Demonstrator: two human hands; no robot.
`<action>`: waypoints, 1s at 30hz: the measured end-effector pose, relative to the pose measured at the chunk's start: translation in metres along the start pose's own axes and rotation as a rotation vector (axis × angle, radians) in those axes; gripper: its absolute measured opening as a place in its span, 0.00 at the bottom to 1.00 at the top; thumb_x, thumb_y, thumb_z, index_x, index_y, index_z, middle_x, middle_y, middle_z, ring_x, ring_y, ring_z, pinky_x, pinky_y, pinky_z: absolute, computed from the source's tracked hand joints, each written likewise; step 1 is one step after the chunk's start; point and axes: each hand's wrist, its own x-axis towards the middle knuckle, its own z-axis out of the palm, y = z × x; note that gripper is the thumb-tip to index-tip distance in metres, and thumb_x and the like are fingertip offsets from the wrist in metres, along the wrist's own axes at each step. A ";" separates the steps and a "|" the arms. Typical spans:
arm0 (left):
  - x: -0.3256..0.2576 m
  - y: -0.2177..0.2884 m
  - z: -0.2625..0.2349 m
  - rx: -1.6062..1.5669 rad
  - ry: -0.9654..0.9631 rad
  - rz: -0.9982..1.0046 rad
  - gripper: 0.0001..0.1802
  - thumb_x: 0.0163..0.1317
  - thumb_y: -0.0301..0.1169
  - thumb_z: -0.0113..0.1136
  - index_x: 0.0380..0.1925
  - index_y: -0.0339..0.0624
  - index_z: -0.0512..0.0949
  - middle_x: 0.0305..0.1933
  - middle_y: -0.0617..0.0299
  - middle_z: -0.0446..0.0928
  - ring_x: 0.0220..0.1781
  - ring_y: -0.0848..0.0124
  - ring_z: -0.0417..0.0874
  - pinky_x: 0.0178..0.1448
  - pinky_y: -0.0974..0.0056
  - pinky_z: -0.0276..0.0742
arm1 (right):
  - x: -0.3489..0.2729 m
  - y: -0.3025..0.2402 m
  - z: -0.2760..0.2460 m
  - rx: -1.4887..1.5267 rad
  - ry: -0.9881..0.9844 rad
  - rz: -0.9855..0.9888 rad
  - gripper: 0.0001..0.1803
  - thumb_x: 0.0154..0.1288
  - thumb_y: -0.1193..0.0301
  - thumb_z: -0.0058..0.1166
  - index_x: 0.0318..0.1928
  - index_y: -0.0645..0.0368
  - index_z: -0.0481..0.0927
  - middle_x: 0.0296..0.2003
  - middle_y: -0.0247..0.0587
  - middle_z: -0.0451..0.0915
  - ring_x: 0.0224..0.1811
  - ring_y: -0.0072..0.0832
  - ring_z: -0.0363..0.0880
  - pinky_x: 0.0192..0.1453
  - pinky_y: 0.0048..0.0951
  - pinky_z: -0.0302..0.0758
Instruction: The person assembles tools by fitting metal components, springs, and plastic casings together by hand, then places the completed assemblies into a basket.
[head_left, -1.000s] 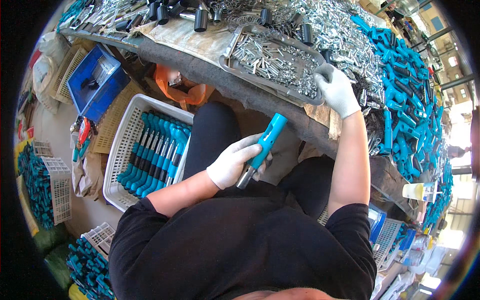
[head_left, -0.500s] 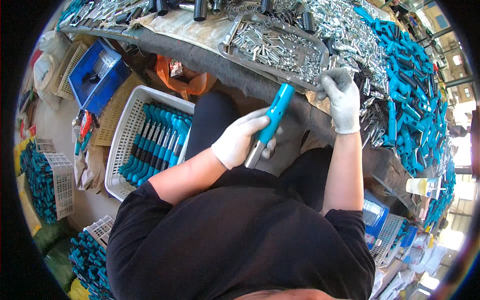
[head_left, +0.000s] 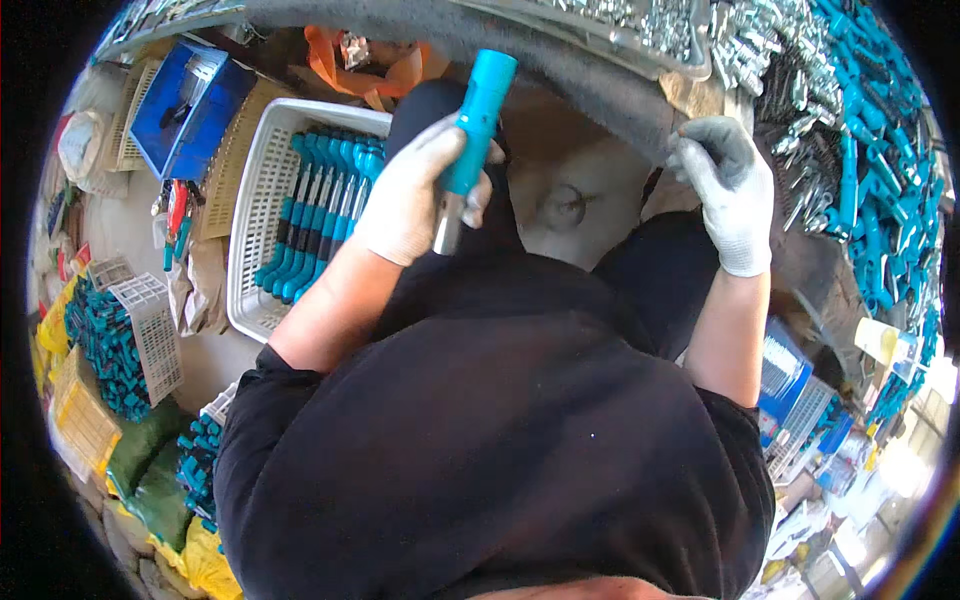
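Note:
My left hand (head_left: pixel 415 195), in a white glove, is closed around a teal tubular part (head_left: pixel 485 110) tilted upward, its wider end on top. From its lower end, below my fingers, sticks a shiny metal shaft (head_left: pixel 448 228). The part is held above my left thigh, right of a white basket. My right hand (head_left: pixel 735 195), gloved with dark-stained fingertips, hovers above my right thigh, just off the bench edge. Its thumb and fingers are drawn together in a pinch; anything between them is too small to make out.
The white basket (head_left: pixel 245 225) holds a row of teal-and-black tools (head_left: pixel 318 215). Beyond it stands a blue bin (head_left: pixel 150 115). On the bench lie a tray of small metal pieces (head_left: pixel 640 35) and a heap of teal parts (head_left: pixel 880 130). An orange bag (head_left: pixel 415 72) sits under the bench.
The view has shifted, with the bench now higher in it. My left hand has carried the teal part leftward, closer to the basket. My right hand has drawn back from the tray's edge toward me.

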 end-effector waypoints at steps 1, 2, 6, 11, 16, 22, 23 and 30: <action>-0.002 -0.001 0.000 -0.010 0.068 0.053 0.25 0.66 0.50 0.50 0.49 0.38 0.72 0.37 0.59 0.76 0.24 0.72 0.74 0.25 0.68 0.72 | -0.005 0.001 -0.002 -0.032 -0.048 0.035 0.06 0.64 0.79 0.54 0.41 0.65 0.78 0.34 0.35 0.80 0.34 0.17 0.77 0.40 0.19 0.74; -0.002 -0.005 -0.011 -0.026 0.070 0.041 0.26 0.67 0.49 0.50 0.52 0.39 0.71 0.38 0.59 0.76 0.24 0.72 0.73 0.24 0.68 0.72 | -0.010 0.003 -0.004 -0.063 -0.096 0.069 0.06 0.64 0.79 0.54 0.41 0.65 0.78 0.33 0.35 0.80 0.34 0.17 0.77 0.40 0.19 0.74; -0.005 -0.004 -0.020 -0.053 0.078 0.046 0.21 0.69 0.45 0.48 0.47 0.38 0.71 0.38 0.59 0.75 0.25 0.72 0.74 0.26 0.66 0.74 | -0.016 0.006 -0.011 -0.087 -0.050 0.088 0.06 0.64 0.79 0.54 0.41 0.66 0.78 0.35 0.36 0.80 0.34 0.18 0.78 0.39 0.20 0.74; -0.003 -0.007 -0.022 -0.097 0.098 0.009 0.20 0.68 0.45 0.48 0.49 0.40 0.70 0.41 0.57 0.74 0.28 0.70 0.75 0.27 0.66 0.74 | -0.002 0.013 -0.016 -0.147 0.075 0.003 0.07 0.63 0.77 0.57 0.42 0.64 0.79 0.35 0.34 0.80 0.34 0.17 0.77 0.41 0.19 0.74; -0.001 -0.013 -0.021 -0.081 0.100 0.012 0.21 0.68 0.44 0.48 0.49 0.39 0.70 0.41 0.57 0.74 0.28 0.70 0.75 0.28 0.65 0.74 | 0.002 0.026 -0.013 -0.165 0.133 -0.017 0.05 0.62 0.76 0.58 0.38 0.62 0.81 0.31 0.32 0.80 0.32 0.17 0.76 0.40 0.20 0.74; -0.008 -0.018 -0.009 -0.029 0.093 0.023 0.21 0.68 0.45 0.48 0.47 0.38 0.72 0.40 0.56 0.75 0.27 0.69 0.76 0.30 0.65 0.75 | 0.006 0.035 -0.013 -0.250 0.141 -0.213 0.06 0.64 0.77 0.56 0.41 0.64 0.80 0.30 0.30 0.78 0.28 0.13 0.73 0.35 0.17 0.71; -0.010 -0.019 -0.005 -0.025 0.088 0.032 0.21 0.68 0.46 0.48 0.47 0.38 0.72 0.40 0.57 0.75 0.27 0.69 0.76 0.30 0.65 0.75 | 0.006 0.034 -0.011 -0.241 0.166 -0.167 0.06 0.64 0.77 0.56 0.41 0.64 0.80 0.30 0.28 0.78 0.28 0.13 0.73 0.34 0.17 0.71; -0.030 -0.023 0.010 -0.005 0.097 0.022 0.21 0.69 0.46 0.48 0.46 0.38 0.72 0.39 0.57 0.75 0.28 0.70 0.76 0.29 0.65 0.75 | 0.003 0.011 -0.008 -0.237 0.206 -0.182 0.05 0.59 0.81 0.55 0.37 0.65 0.78 0.32 0.38 0.80 0.36 0.22 0.78 0.43 0.22 0.73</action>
